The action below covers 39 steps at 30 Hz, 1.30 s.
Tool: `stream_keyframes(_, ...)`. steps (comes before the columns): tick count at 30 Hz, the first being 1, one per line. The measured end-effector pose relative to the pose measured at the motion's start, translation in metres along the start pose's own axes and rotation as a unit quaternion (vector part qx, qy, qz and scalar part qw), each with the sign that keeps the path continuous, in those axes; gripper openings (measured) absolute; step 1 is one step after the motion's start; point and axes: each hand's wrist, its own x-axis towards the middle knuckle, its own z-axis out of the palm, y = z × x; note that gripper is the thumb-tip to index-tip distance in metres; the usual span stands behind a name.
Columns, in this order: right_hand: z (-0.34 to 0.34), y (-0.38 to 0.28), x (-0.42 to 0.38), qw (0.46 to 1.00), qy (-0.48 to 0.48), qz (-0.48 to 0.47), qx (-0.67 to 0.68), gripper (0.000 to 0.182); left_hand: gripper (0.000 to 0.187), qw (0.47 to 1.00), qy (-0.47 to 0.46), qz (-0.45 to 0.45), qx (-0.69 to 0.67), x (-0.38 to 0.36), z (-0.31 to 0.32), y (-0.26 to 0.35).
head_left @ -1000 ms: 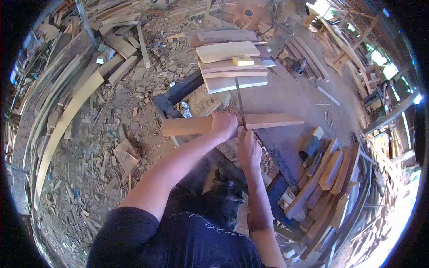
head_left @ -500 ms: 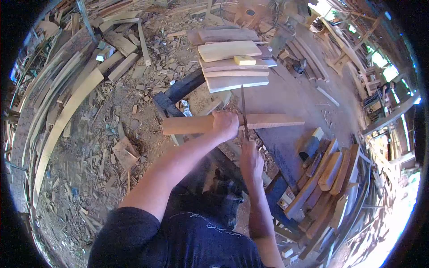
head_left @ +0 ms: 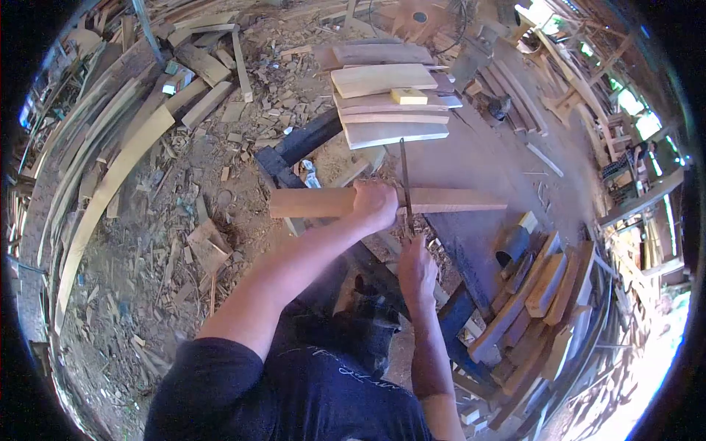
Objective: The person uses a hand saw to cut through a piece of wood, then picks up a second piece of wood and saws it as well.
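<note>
Board, partly hidden | left hand gripping it | right hand gripping thin tool (handle covered)

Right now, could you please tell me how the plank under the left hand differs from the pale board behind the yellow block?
The plank is reddish-brown, while the pale board is cream-coloured. The plank looks longer than the pale board. The left hand holds the plank, with a long thin tool across it; the pale board lies untouched among other boards. Both look wooden.
</note>
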Motion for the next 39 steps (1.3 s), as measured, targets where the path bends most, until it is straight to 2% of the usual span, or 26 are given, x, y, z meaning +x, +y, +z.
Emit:
stream_keyframes(3,0.005,0.000,0.007,0.999,0.024,-0.033,-0.012,0.016,0.026,0.998,-0.057,-0.015,0.002,0.007,0.011,-0.003)
stream_keyframes(6,0.008,-0.003,0.019,0.998,0.057,-0.035,-0.001,0.016,0.026,0.999,-0.049,-0.013,-0.017,0.007,0.008,-0.003)
stream_keyframes(8,0.006,-0.001,0.007,0.999,0.036,-0.018,0.015,0.016,0.018,0.999,-0.009,-0.022,-0.034,0.004,0.006,-0.002)
stream_keyframes(11,0.005,0.006,-0.019,0.997,0.068,-0.022,0.020,0.016,0.017,0.999,0.027,-0.023,-0.004,-0.001,0.003,0.001)
stream_keyframes(14,0.021,0.014,0.006,0.997,0.045,-0.041,0.043,0.019,0.017,0.999,-0.026,-0.015,-0.041,0.004,0.005,-0.002)
stream_keyframes(17,0.008,-0.005,0.023,0.999,0.005,0.015,0.045,0.022,0.023,0.999,-0.004,-0.026,-0.034,0.012,0.024,-0.007)
stream_keyframes(21,0.015,0.006,-0.001,0.999,0.025,-0.006,0.037,0.020,0.021,1.000,-0.017,-0.011,-0.021,0.004,0.009,-0.004)
stream_keyframes(23,0.004,0.002,-0.014,0.997,0.006,0.034,0.075,0.022,0.021,1.000,0.018,-0.017,0.000,0.002,0.011,-0.001)
stream_keyframes(26,0.010,0.000,0.014,0.997,0.023,0.008,0.078,0.025,0.023,0.999,-0.005,-0.021,-0.028,0.007,0.018,-0.004)
stream_keyframes(30,0.004,-0.008,0.026,0.998,-0.009,0.018,0.054,0.024,0.023,0.999,-0.019,-0.016,-0.038,0.007,0.017,-0.006)
stream_keyframes(34,0.006,-0.003,0.011,0.999,-0.005,-0.011,0.042,0.024,0.020,0.999,-0.013,0.000,-0.030,-0.004,0.016,-0.001)
stream_keyframes(37,0.006,-0.011,0.017,1.000,-0.006,0.000,0.002,0.016,0.021,0.998,0.013,-0.012,-0.055,-0.003,0.016,-0.002)
stream_keyframes(39,0.007,-0.016,0.022,0.999,0.038,0.002,0.014,0.015,0.020,0.998,0.016,-0.015,-0.059,-0.002,0.019,0.000)
